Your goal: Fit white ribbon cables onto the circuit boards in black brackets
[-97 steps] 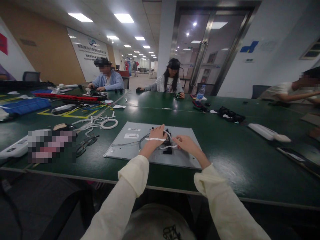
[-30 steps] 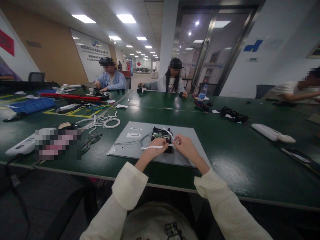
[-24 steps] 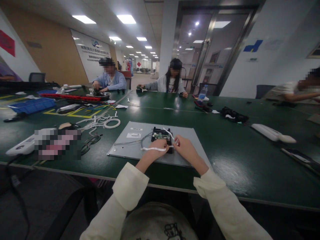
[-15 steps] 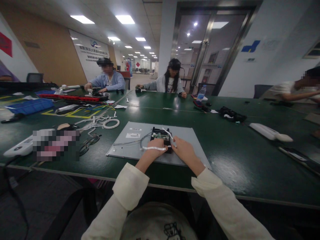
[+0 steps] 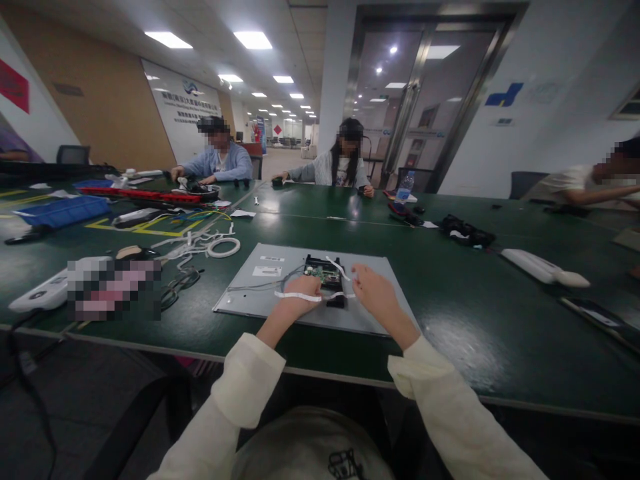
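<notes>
A grey metal panel (image 5: 260, 287) lies flat on the green table in front of me. A black module with a green circuit board (image 5: 323, 272) sits near its middle. A white flat ribbon cable (image 5: 295, 296) runs across the back of my left hand (image 5: 303, 293), which rests on the panel just left of the module. My right hand (image 5: 373, 293) sits to the right of the module, fingers bent, pinching the other end of the ribbon near the board. Thin grey wires (image 5: 255, 287) trail left over the panel.
White cable coils (image 5: 223, 247) and scissors (image 5: 175, 288) lie to the left, with a white device (image 5: 37, 297). A long white object (image 5: 543, 268) and black parts (image 5: 467, 230) lie to the right. Three people sit at the far and right sides.
My hands have moved apart slightly on the panel, and the ribbon now stretches between them across the module. Earlier they were closer together at the module's near edge.
</notes>
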`<state>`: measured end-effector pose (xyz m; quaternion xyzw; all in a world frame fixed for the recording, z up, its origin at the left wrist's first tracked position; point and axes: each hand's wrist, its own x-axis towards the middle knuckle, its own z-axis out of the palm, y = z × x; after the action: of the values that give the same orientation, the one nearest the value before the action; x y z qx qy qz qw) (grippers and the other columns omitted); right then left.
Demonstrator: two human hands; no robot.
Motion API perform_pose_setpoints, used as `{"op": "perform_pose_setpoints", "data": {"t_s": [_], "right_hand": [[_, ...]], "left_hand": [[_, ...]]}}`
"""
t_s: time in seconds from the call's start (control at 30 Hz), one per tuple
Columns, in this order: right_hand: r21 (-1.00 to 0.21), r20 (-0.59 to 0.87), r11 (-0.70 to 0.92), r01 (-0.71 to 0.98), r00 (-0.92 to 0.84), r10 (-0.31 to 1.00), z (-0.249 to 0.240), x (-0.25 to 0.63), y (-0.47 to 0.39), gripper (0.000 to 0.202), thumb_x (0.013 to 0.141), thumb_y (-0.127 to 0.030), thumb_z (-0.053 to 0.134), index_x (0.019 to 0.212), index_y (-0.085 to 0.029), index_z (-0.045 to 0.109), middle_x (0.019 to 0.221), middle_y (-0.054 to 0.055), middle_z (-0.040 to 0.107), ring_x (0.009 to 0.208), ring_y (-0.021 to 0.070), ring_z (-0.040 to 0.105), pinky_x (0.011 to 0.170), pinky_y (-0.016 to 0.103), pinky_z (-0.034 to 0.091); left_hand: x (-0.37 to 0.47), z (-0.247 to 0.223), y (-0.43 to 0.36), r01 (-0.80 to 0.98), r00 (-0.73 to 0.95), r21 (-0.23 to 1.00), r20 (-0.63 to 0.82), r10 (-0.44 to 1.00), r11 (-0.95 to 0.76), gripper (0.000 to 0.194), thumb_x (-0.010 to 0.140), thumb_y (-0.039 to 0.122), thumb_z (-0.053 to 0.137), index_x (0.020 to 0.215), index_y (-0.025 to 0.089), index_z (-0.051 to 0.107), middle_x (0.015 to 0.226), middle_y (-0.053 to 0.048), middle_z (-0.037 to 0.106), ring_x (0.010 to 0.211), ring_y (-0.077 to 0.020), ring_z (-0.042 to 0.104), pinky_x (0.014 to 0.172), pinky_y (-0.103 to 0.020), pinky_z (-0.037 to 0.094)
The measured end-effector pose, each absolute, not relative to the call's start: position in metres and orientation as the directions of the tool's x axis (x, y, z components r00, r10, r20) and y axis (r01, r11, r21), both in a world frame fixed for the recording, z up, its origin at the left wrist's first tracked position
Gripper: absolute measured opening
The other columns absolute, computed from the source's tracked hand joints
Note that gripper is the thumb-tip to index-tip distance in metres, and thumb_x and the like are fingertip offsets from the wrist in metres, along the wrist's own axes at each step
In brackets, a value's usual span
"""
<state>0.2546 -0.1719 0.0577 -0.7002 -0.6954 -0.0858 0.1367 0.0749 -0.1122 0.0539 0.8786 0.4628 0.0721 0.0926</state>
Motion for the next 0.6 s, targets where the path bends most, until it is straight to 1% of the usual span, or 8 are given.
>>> {"op": "perform_pose_setpoints", "data": {"t_s": [0.07,0.1,0.17,0.23,0.3,0.37,0.5,0.6], "right_hand": [[-0.159,0.407,0.249,0.955,-0.167,0.898,0.070,0.249,-0.168,0.023,0.087,-0.022,0.043,0.109,-0.017,0.050,0.101,0.008,0.057,0.085,0.0176,0.057,0.068,0.026,0.043],[-0.175,0.456,0.383,0.907,-0.270,0.848,0.077,0.246,-0.166,0.026,0.086,-0.023,0.046,0.112,-0.017,0.050,0.104,0.009,0.056,0.090,0.0183,0.055,0.074,0.028,0.044],[-0.155,0.530,0.602,0.783,-0.448,0.720,0.089,0.237,-0.161,0.039,0.083,-0.026,0.052,0.121,-0.018,0.046,0.114,0.010,0.052,0.103,0.0205,0.050,0.085,0.034,0.044],[-0.101,0.568,0.725,0.681,-0.559,0.604,0.097,0.227,-0.153,0.052,0.080,-0.025,0.056,0.129,-0.019,0.041,0.122,0.012,0.048,0.112,0.0225,0.045,0.092,0.039,0.041],[-0.058,0.591,0.779,0.624,-0.608,0.530,0.098,0.218,-0.143,0.051,0.081,-0.023,0.056,0.130,-0.020,0.042,0.125,0.011,0.047,0.114,0.0221,0.044,0.094,0.040,0.041],[-0.045,0.618,0.795,0.604,-0.609,0.497,0.093,0.211,-0.132,0.040,0.084,-0.021,0.053,0.124,-0.021,0.050,0.121,0.010,0.051,0.112,0.0199,0.046,0.092,0.038,0.042],[-0.046,0.668,0.807,0.588,-0.583,0.463,0.073,0.204,-0.117,0.022,0.087,-0.021,0.050,0.104,-0.019,0.063,0.107,0.007,0.061,0.099,0.0152,0.054,0.086,0.030,0.045],[-0.009,0.700,0.817,0.577,-0.580,0.417,0.064,0.202,-0.114,0.020,0.089,-0.022,0.048,0.094,-0.017,0.067,0.098,0.005,0.064,0.090,0.0129,0.057,0.079,0.025,0.046]], "left_hand": [[0.075,0.064,-0.102,0.743,0.612,0.274,0.092,0.786,-0.611,0.015,0.074,0.026,0.056,0.076,0.016,0.066,0.079,-0.008,0.067,0.076,-0.0207,0.061,0.069,-0.028,0.046],[0.076,0.070,-0.097,0.726,0.610,0.299,0.137,0.781,-0.619,0.016,0.075,0.025,0.054,0.078,0.015,0.066,0.079,-0.007,0.067,0.075,-0.0197,0.061,0.069,-0.028,0.046],[0.077,0.080,-0.085,0.692,0.614,0.329,0.200,0.763,-0.643,0.017,0.075,0.020,0.052,0.081,0.014,0.066,0.081,-0.006,0.067,0.076,-0.0181,0.061,0.071,-0.026,0.046],[0.077,0.086,-0.074,0.649,0.628,0.356,0.249,0.737,-0.673,0.019,0.075,0.015,0.051,0.087,0.014,0.066,0.089,-0.006,0.068,0.081,-0.0173,0.060,0.075,-0.025,0.046],[0.076,0.085,-0.064,0.619,0.632,0.361,0.300,0.715,-0.698,0.023,0.074,0.013,0.053,0.093,0.015,0.066,0.097,-0.006,0.067,0.090,-0.0180,0.059,0.081,-0.025,0.045],[0.073,0.077,-0.056,0.612,0.628,0.361,0.318,0.710,-0.703,0.025,0.073,0.011,0.055,0.094,0.016,0.066,0.101,-0.005,0.066,0.093,-0.0179,0.058,0.083,-0.025,0.045],[0.067,0.057,-0.046,0.633,0.625,0.339,0.307,0.717,-0.697,0.020,0.073,0.013,0.057,0.091,0.015,0.066,0.100,-0.006,0.065,0.091,-0.0180,0.056,0.083,-0.026,0.045],[0.065,0.050,-0.044,0.637,0.639,0.336,0.273,0.719,-0.694,0.015,0.075,0.017,0.055,0.084,0.014,0.066,0.092,-0.007,0.066,0.085,-0.0183,0.057,0.078,-0.026,0.045]]}}
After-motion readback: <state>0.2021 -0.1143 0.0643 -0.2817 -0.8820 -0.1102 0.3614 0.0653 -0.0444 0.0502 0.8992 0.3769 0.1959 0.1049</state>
